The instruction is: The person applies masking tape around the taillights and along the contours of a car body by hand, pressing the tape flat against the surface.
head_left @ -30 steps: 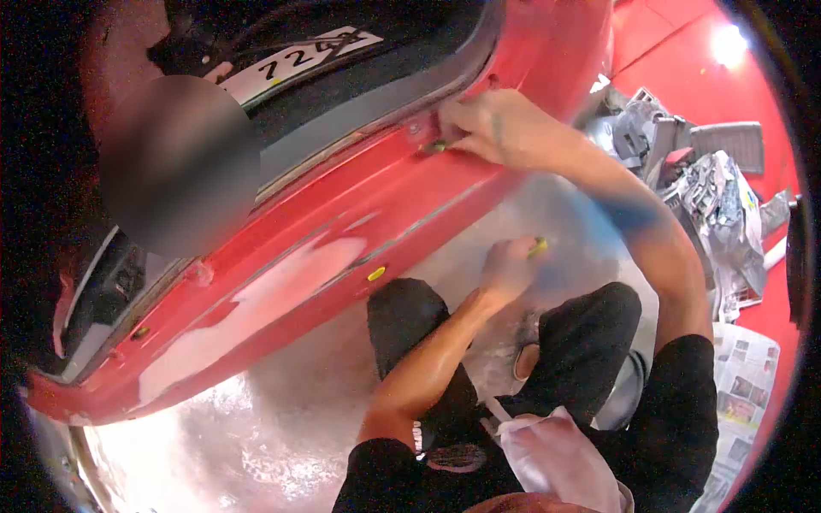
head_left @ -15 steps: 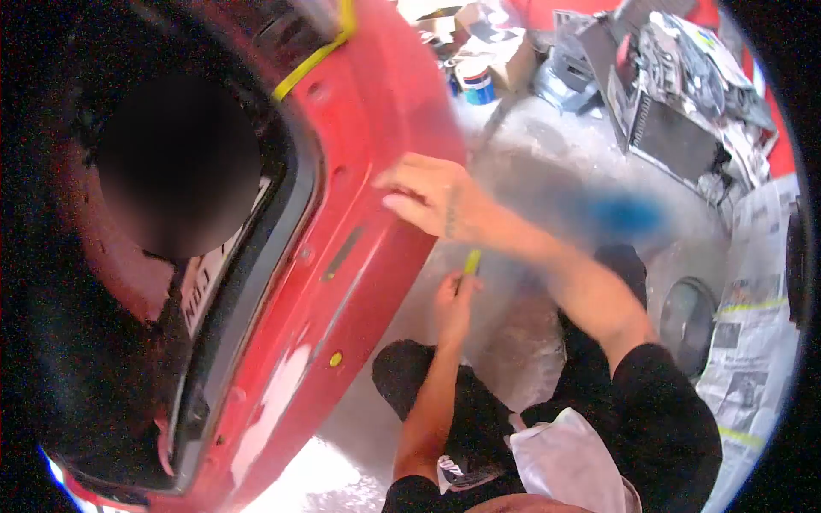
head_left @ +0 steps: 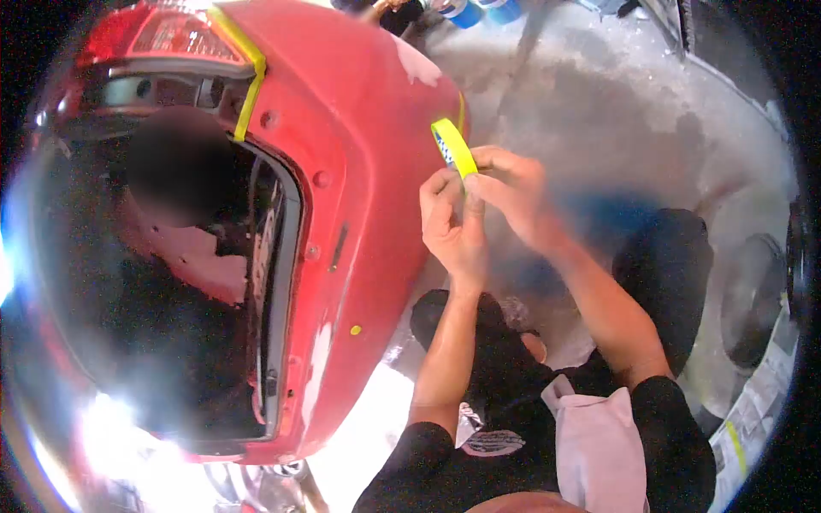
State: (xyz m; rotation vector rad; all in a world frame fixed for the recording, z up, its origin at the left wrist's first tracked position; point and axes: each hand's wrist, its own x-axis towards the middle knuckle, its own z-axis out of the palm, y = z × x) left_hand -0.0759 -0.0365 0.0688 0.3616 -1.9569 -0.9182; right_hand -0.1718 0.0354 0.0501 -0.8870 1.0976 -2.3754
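Observation:
A roll of yellow-green tape (head_left: 454, 147) is held between both hands, in front of the red bumper (head_left: 376, 205). My left hand (head_left: 453, 224) grips its lower edge from below, fingers bent. My right hand (head_left: 517, 192) pinches the roll's lower right side with thumb and fingers. A strip of yellow tape (head_left: 253, 85) runs along the edge by the red tail light (head_left: 184, 36). Further down, a small round yellow piece (head_left: 356, 330) sits on the bumper.
Blue cans (head_left: 466, 12) stand on the floor at the top, beside another person's hand (head_left: 376, 10). Newspaper (head_left: 753, 419) lies at the lower right. A round dark object (head_left: 753, 299) is at the right. A pale cloth (head_left: 600, 445) hangs at my front.
My right hand has left the bumper and come to the tape roll, which my left hand has raised. The view has shifted, bringing the tail light into sight.

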